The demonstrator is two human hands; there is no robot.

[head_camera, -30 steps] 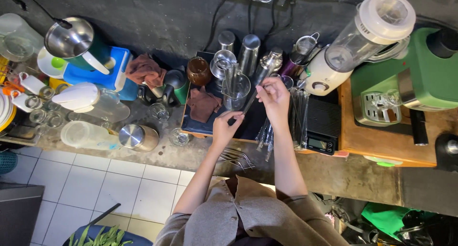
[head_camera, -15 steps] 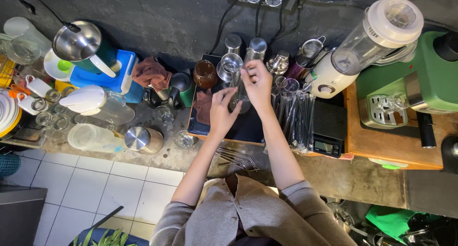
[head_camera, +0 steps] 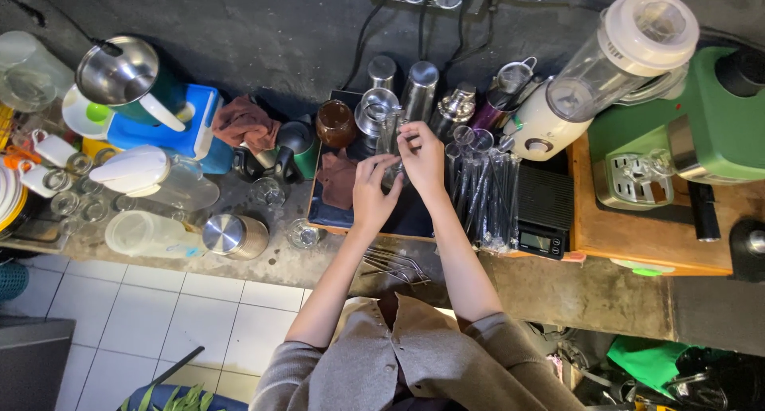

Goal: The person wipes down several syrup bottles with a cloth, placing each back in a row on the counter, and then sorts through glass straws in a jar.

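Note:
My right hand (head_camera: 424,158) and my left hand (head_camera: 373,193) meet over a dark tray (head_camera: 414,218) on the counter. Between them stands a tall clear glass (head_camera: 389,134). The right hand's fingers pinch it near the top and the left hand's fingers wrap its lower part. A brown cloth (head_camera: 341,180) lies on the tray just left of my left hand. A brown jar (head_camera: 335,123) stands behind the cloth. A row of tall clear glasses (head_camera: 478,184) stands right of my right wrist.
Steel shakers (head_camera: 421,80) stand behind the tray. To the right are a blender (head_camera: 613,68), a black scale (head_camera: 543,212) and a green coffee machine (head_camera: 705,124). To the left are a steel pitcher (head_camera: 123,72), a blue box (head_camera: 171,132) and plastic jugs (head_camera: 147,172). Metal utensils (head_camera: 394,264) lie at the counter's front edge.
My right hand came left from the row of glasses with a clear glass. My left hand rose from the tray's front to meet it, and both now hold the glass.

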